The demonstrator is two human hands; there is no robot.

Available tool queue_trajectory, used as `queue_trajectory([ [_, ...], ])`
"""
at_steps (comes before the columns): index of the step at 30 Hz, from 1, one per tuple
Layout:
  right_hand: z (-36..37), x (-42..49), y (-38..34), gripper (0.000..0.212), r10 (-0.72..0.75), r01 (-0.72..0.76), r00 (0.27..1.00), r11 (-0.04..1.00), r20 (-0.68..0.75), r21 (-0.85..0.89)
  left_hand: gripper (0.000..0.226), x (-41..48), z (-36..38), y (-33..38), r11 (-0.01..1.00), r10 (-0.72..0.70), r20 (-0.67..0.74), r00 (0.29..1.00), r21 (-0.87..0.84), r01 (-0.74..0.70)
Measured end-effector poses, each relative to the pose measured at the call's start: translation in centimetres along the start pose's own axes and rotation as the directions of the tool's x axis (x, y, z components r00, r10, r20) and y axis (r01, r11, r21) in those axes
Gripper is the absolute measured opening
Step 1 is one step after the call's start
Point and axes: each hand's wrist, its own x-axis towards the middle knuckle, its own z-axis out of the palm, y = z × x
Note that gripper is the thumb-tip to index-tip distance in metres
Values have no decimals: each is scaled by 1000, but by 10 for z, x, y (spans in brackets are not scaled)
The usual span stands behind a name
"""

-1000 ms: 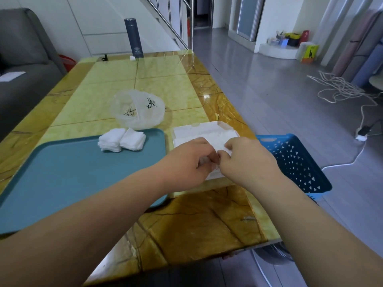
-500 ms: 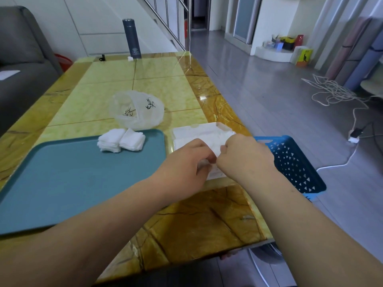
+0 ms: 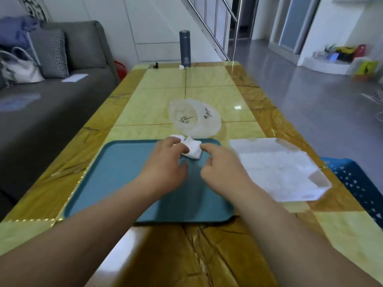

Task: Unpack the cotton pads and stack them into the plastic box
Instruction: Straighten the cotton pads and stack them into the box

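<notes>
Your left hand [image 3: 165, 162] closes its fingers on the cotton pads [image 3: 191, 151] at the teal tray's [image 3: 116, 183] far edge; your right hand [image 3: 221, 168], loosely open, points in alongside, likely to gather them for the plastic box [image 3: 277, 168] just right.

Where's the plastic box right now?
In the head view the plastic box lies on the table's right side, just right of the blue tray and beside the right hand.

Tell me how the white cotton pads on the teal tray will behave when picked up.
The cotton pads look soft and rumpled, so they would probably flex and feel very light. They sit as a loose pile on the tray, so a pinch may lift only some.
</notes>
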Motion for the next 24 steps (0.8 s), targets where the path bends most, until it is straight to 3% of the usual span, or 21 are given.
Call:
queue_trajectory([
  [6, 35, 29, 8, 65, 25, -25, 999, 1000, 28, -7, 69, 44, 2, -17, 967, -32, 225, 974, 253, -26],
  [12, 39, 38, 20, 65, -39, 39, 999, 999, -27, -14, 58, 46, 23, -25, 980, -6, 284, 959, 192, -50],
  [17, 36, 33, 19, 61, 5, -2, 995, 1000, 97, -29, 55, 7, 8, -28, 984, 90, 318, 944, 117, -134],
  [21, 35, 20, 11, 32, -66, 87, 986, 987, 156, -136, 60, -29, -17, -24, 992, 110, 345, 932, 12, -122],
  [24, 40, 11, 8, 22, -94, 115, 987, 980, 129, -164, 61, -43, -27, -28, 997, 26, 210, 977, -83, -8],
])
